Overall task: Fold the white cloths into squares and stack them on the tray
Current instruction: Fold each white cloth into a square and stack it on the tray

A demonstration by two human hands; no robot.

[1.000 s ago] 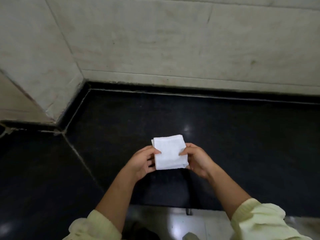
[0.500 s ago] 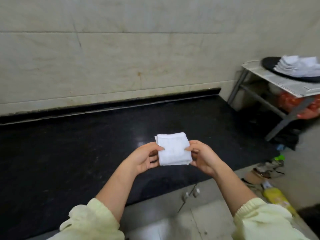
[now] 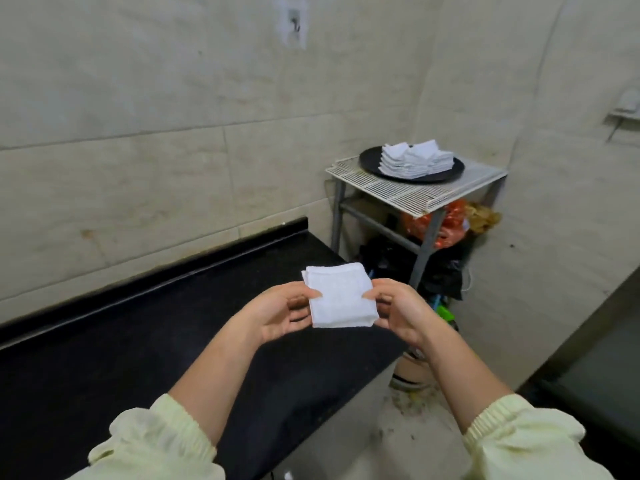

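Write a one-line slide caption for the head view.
Left hand and right hand pinch a folded white cloth at the black counter; a tray of stacked cloths sits on a wire rack.

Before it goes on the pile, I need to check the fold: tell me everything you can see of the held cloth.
The cloth is white, soft-looking and faintly textured, folded into a thick near-square pad with layered edges showing at its upper left. It is held in the air over the end of the black counter, face tilted toward the camera. The left hand pinches its left edge, the right hand its right edge; nothing else touches it.
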